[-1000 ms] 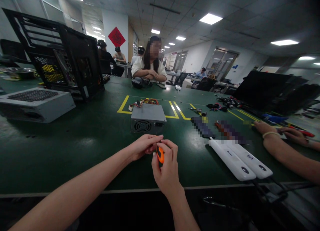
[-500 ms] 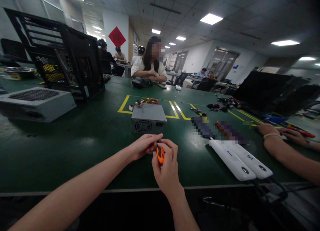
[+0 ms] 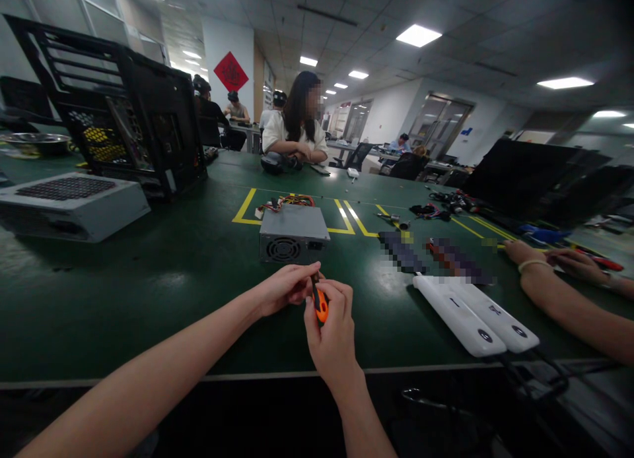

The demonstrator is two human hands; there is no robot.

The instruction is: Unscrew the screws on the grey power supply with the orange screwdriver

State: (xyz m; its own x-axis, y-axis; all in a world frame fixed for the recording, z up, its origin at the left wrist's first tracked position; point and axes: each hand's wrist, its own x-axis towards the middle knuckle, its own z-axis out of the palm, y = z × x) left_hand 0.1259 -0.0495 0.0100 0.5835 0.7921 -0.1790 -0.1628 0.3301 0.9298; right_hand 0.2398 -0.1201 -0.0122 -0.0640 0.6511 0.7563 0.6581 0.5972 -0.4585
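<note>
My right hand (image 3: 331, 326) is wrapped round the orange and black handle of a screwdriver (image 3: 321, 306), which points up and away from me. At the screwdriver's far end my left hand (image 3: 284, 288) is closed, thumb and fingers pinched together. What lies between those fingertips is too small and hidden to make out. Just beyond both hands a grey computer power supply (image 3: 296, 224) rests on the green table, its fan grille and socket facing me. Coloured cables (image 3: 292, 200) lie bundled behind it.
On the left stand a black computer case (image 3: 163, 128) and a larger grey power supply (image 3: 74, 204). Two white devices (image 3: 465, 319) lie at right, near a co-worker's arms (image 3: 559, 293). Farther back are loose cables (image 3: 430, 212) and dark monitors (image 3: 525, 181). Another person (image 3: 297, 128) sits opposite.
The screwdriver's handle has tilted and shifted slightly in my right hand, showing more of its dark front part. My left hand stays nearly in place. The person opposite has turned their head.
</note>
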